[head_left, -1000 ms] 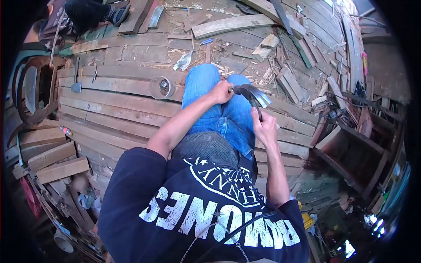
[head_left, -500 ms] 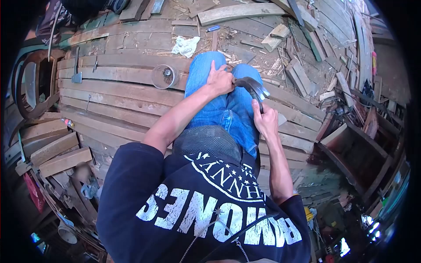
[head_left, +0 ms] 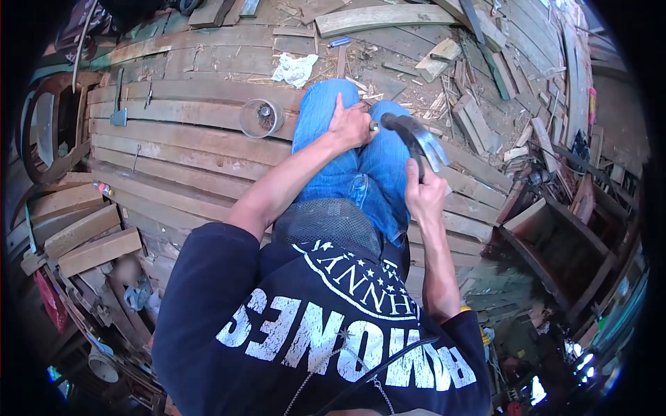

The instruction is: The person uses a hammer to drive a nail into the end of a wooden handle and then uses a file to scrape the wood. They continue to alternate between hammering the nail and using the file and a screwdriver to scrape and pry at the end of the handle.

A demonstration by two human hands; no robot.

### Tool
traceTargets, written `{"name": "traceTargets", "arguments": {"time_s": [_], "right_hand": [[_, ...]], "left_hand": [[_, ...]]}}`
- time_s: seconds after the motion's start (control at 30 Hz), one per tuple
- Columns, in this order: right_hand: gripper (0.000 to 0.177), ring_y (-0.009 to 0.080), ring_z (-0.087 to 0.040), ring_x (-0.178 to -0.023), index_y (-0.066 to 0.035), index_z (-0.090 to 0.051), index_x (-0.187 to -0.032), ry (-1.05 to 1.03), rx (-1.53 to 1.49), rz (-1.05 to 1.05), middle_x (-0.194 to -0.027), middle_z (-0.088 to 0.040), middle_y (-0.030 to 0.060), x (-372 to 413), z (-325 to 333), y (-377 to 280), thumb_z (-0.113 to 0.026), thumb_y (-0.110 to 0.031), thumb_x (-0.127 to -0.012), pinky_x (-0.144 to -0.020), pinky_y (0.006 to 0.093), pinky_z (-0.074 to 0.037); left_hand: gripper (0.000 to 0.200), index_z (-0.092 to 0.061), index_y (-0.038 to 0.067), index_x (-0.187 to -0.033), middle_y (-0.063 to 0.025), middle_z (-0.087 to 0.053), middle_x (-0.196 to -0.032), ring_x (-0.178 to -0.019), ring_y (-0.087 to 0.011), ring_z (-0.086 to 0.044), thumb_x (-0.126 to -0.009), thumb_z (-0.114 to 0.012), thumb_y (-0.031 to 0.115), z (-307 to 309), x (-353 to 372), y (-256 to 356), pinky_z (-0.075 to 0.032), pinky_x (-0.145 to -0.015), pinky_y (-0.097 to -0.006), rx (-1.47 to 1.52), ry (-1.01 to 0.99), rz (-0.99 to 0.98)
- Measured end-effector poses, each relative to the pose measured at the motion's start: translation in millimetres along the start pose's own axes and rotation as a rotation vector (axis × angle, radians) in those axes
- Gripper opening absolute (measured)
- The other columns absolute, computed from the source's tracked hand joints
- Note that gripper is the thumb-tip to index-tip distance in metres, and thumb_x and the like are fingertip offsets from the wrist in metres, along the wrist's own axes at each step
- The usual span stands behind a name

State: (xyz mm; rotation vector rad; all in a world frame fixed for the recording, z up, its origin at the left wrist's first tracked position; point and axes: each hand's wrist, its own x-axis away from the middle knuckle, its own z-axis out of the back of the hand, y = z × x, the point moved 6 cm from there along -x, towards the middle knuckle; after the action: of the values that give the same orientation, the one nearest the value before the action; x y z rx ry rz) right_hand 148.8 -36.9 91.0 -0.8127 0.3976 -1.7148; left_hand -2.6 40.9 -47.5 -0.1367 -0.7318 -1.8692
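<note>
Over my thighs, my left hand (head_left: 351,127) is closed around a tool of which only the round, pale end (head_left: 374,127) shows; the rest is hidden by the fingers. My left forefinger is stretched out along the jeans (head_left: 320,104). Close by on the right, my right hand (head_left: 425,191) grips a claw hammer (head_left: 416,141) near the head, thumb along the handle. The hammer's striking face points at the tool's end, with a small gap between them, and its claw points to the right.
Left of my knees stands a clear tub (head_left: 261,118) with small metal bits. A hatchet-like tool (head_left: 119,116) lies on the planks farther left. A white cloth (head_left: 294,70) and a blue lighter-like object (head_left: 339,42) lie ahead. Wood offcuts (head_left: 472,123) and a wooden box frame (head_left: 555,243) are at right.
My right hand has drawn the hammer back to the right, away from the tool's end, which now shows. My left hand has stayed in nearly the same place.
</note>
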Motion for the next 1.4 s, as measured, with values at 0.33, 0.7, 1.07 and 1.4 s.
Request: {"name": "traceTargets", "arguments": {"time_s": [0.33, 0.7, 1.07, 1.4], "right_hand": [[0.047, 0.0427, -0.061, -0.058, 0.000, -0.066, -0.073, -0.010, 0.026, -0.046, -0.058, -0.057, 0.0254, 2, -7, 3, -0.058, -0.043, -0.089, -0.055, 0.0474, -0.047], [0.048, 0.0414, -0.061, -0.057, 0.001, -0.066, -0.072, -0.005, 0.099, -0.047, -0.057, -0.056, 0.0258, -2, -12, 11, -0.057, -0.043, -0.090, -0.054, 0.0463, -0.046], [0.050, 0.0460, -0.062, -0.067, 0.001, -0.067, -0.078, -0.098, 0.193, -0.106, -0.063, -0.059, 0.0274, -1, -27, 24, -0.055, -0.046, -0.090, -0.063, 0.0520, -0.047], [0.045, 0.0366, -0.060, -0.049, 0.002, -0.064, -0.072, 0.001, 0.112, -0.010, -0.053, -0.055, 0.0217, 2, -24, 17, -0.062, -0.040, -0.088, -0.048, 0.0429, -0.043]], "left_hand": [[0.028, -0.073, 0.011, -0.083, -0.0140, -0.067, -0.106, -0.123, -0.0269, -0.050, -0.077, -0.064, 0.036, -6, 0, -4, -0.010, -0.108, -0.0667, 0.019, 0.068, -0.026], [0.025, -0.073, 0.014, -0.084, -0.0136, -0.067, -0.099, -0.117, -0.0256, -0.055, -0.078, -0.063, 0.035, 0, 1, 1, -0.012, -0.108, -0.0668, 0.036, 0.110, -0.046], [0.020, -0.073, 0.018, -0.081, -0.0117, -0.068, -0.092, -0.112, -0.0259, -0.057, -0.076, -0.066, 0.036, -10, 2, -2, -0.010, -0.108, -0.0664, 0.016, 0.083, -0.066], [0.019, -0.073, 0.016, -0.081, -0.0117, -0.068, -0.099, -0.114, -0.0265, -0.057, -0.076, -0.064, 0.033, 2, 2, 0, -0.008, -0.109, -0.0665, 0.054, 0.084, -0.043]]}}
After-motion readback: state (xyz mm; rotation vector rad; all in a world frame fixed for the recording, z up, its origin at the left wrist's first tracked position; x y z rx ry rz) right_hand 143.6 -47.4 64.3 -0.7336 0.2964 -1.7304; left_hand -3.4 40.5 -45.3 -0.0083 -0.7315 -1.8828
